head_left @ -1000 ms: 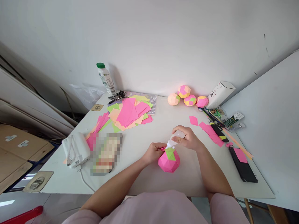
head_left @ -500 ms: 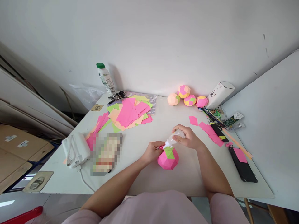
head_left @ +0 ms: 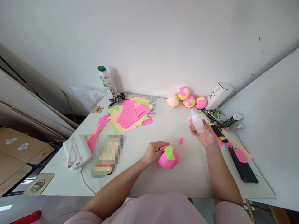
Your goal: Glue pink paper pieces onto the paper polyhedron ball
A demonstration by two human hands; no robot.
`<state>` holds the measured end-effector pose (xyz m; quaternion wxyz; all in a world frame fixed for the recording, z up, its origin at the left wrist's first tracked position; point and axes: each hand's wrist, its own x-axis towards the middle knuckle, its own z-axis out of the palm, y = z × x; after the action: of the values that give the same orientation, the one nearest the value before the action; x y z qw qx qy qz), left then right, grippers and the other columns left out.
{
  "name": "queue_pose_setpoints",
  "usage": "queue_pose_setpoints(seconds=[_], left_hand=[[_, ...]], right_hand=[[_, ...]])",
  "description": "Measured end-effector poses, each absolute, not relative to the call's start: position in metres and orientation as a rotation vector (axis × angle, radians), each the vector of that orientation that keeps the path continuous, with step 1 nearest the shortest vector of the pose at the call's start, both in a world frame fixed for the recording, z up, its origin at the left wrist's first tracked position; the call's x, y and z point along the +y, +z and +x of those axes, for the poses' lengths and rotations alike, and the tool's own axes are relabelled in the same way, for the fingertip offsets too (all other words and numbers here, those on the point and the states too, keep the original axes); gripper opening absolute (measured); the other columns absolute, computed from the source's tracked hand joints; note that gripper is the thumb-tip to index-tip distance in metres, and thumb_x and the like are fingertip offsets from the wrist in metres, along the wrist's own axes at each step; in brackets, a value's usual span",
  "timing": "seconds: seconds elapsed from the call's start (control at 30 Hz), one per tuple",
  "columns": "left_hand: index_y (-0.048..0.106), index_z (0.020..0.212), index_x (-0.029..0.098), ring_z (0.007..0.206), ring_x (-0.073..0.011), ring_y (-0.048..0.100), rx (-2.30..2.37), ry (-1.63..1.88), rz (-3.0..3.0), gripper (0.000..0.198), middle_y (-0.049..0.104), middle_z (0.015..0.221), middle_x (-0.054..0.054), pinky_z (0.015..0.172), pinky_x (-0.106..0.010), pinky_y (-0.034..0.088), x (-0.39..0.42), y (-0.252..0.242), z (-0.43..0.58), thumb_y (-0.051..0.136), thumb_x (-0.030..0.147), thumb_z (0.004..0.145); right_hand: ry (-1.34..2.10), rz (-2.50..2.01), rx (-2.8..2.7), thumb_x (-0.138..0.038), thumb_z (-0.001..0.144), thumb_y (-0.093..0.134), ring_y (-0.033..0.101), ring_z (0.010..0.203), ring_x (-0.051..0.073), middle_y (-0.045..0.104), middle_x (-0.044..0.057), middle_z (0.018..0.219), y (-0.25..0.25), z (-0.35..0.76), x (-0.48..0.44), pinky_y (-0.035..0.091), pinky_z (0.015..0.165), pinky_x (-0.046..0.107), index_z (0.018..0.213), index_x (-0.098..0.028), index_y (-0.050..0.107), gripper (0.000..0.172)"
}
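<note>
My left hand (head_left: 154,151) grips the upper left edge of a faceted paper ball (head_left: 167,161), mostly pink with green facets on top. The ball is near the front of the white table. In my right hand (head_left: 205,133), off to the right and above the table, is a small white glue bottle (head_left: 197,122), its nozzle pointing up. A small pink paper piece (head_left: 181,141) lies just beyond the ball, between my hands. Part of the ball's left side is hidden behind my left fingers.
Loose coloured paper sheets (head_left: 130,115) are heaped at the back left, near keys (head_left: 118,98) and a green-capped bottle (head_left: 106,81). A white power bank (head_left: 76,151) with a cable sits left. Several finished paper balls (head_left: 183,93) stand by the wall. A utility knife (head_left: 219,133) lies right.
My right hand has carried the glue bottle away from the ball, to the right and farther back, tilting its nozzle upward. The small pink piece now shows. My left hand stays on the ball.
</note>
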<state>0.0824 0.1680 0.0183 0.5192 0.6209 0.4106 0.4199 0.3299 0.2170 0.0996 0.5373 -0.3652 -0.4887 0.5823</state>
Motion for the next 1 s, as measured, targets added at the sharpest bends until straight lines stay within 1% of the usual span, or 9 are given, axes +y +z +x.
queue_pose_setpoints(seconds=[0.1, 0.2, 0.3, 0.4, 0.6, 0.8, 0.87, 0.9, 1.0], left_hand=[[0.073, 0.097, 0.022, 0.093, -0.0193, 0.068, 0.974, 1.061, 1.568, 0.036, 0.073, 0.100, -0.003, 0.079, -0.032, 0.057, 0.168, 0.018, 0.082, 0.050, 0.008, 0.073], [0.072, 0.099, 0.021, 0.096, -0.0199, 0.067, 0.960, 1.108, 1.667, 0.036, 0.072, 0.103, -0.006, 0.080, -0.032, 0.057, 0.168, 0.017, 0.081, 0.051, 0.007, 0.073], [0.072, 0.099, 0.022, 0.099, -0.0201, 0.066, 0.934, 1.135, 1.814, 0.037, 0.071, 0.106, -0.006, 0.079, -0.032, 0.058, 0.168, 0.014, 0.079, 0.050, 0.006, 0.075], [0.069, 0.104, 0.024, 0.101, -0.0198, 0.065, 0.943, 1.165, 1.953, 0.040, 0.069, 0.110, -0.006, 0.079, -0.032, 0.058, 0.167, 0.010, 0.077, 0.049, 0.005, 0.076], [0.065, 0.110, 0.020, 0.095, -0.0197, 0.066, 1.020, 1.270, 2.217, 0.044, 0.070, 0.106, -0.008, 0.075, -0.033, 0.059, 0.165, 0.012, 0.075, 0.045, 0.002, 0.076], [0.062, 0.114, 0.022, 0.092, -0.0199, 0.067, 1.117, 1.388, 2.356, 0.043, 0.071, 0.103, -0.007, 0.074, -0.034, 0.059, 0.167, 0.012, 0.078, 0.044, 0.002, 0.079], [0.060, 0.117, 0.022, 0.092, -0.0202, 0.067, 1.123, 1.389, 2.409, 0.045, 0.071, 0.103, -0.008, 0.074, -0.035, 0.059, 0.167, 0.011, 0.078, 0.043, 0.002, 0.080], [0.059, 0.118, 0.021, 0.093, -0.0208, 0.067, 1.129, 1.381, 2.437, 0.046, 0.071, 0.104, -0.008, 0.074, -0.035, 0.059, 0.167, 0.011, 0.078, 0.042, 0.001, 0.080], [0.055, 0.123, 0.019, 0.097, -0.0230, 0.067, 1.156, 1.328, 2.530, 0.051, 0.069, 0.109, -0.011, 0.075, -0.037, 0.059, 0.166, 0.011, 0.077, 0.040, -0.001, 0.078]], right_hand=[[1.329, -0.958, -1.096, -0.043, 0.064, 0.074, 0.060, 0.079, 0.018, 0.067, 0.003, 0.086, 0.069, 0.347, 0.211, 0.045, 0.061, 0.029, 0.090, -0.026, 0.058, 0.034], [1.151, -1.183, -1.104, -0.038, 0.058, 0.078, 0.059, 0.081, 0.019, 0.067, 0.005, 0.099, 0.036, 0.358, 0.201, 0.046, 0.065, 0.031, 0.099, -0.026, 0.058, 0.047], [0.902, -1.507, -1.280, -0.040, 0.063, 0.072, 0.056, 0.075, 0.017, 0.065, 0.008, 0.106, 0.018, 0.361, 0.195, 0.046, 0.067, 0.031, 0.097, -0.020, 0.063, 0.040], [0.703, -1.736, -1.391, -0.042, 0.066, 0.067, 0.053, 0.067, 0.016, 0.065, 0.007, 0.099, 0.012, 0.358, 0.194, 0.045, 0.067, 0.033, 0.100, -0.018, 0.063, 0.041], [0.494, -1.964, -1.510, -0.043, 0.068, 0.061, 0.054, 0.069, 0.019, 0.059, 0.004, 0.080, 0.011, 0.350, 0.197, 0.046, 0.069, 0.034, 0.099, -0.016, 0.062, 0.041], [0.387, -2.026, -1.484, -0.040, 0.065, 0.068, 0.059, 0.078, 0.023, 0.064, 0.009, 0.091, 0.029, 0.358, 0.174, 0.047, 0.073, 0.035, 0.090, -0.017, 0.063, 0.034], [0.289, -1.984, -1.356, -0.041, 0.077, 0.057, 0.057, 0.068, 0.022, 0.065, 0.008, 0.078, 0.036, 0.349, 0.161, 0.047, 0.070, 0.037, 0.083, -0.018, 0.064, 0.025], [0.248, -1.907, -1.305, -0.041, 0.082, 0.053, 0.057, 0.067, 0.022, 0.065, 0.008, 0.075, 0.037, 0.341, 0.155, 0.047, 0.069, 0.037, 0.082, -0.019, 0.064, 0.024], [0.247, -1.601, -1.446, -0.037, 0.088, 0.047, 0.059, 0.076, 0.023, 0.065, 0.009, 0.080, 0.037, 0.304, 0.140, 0.050, 0.073, 0.039, 0.082, -0.020, 0.064, 0.025]])
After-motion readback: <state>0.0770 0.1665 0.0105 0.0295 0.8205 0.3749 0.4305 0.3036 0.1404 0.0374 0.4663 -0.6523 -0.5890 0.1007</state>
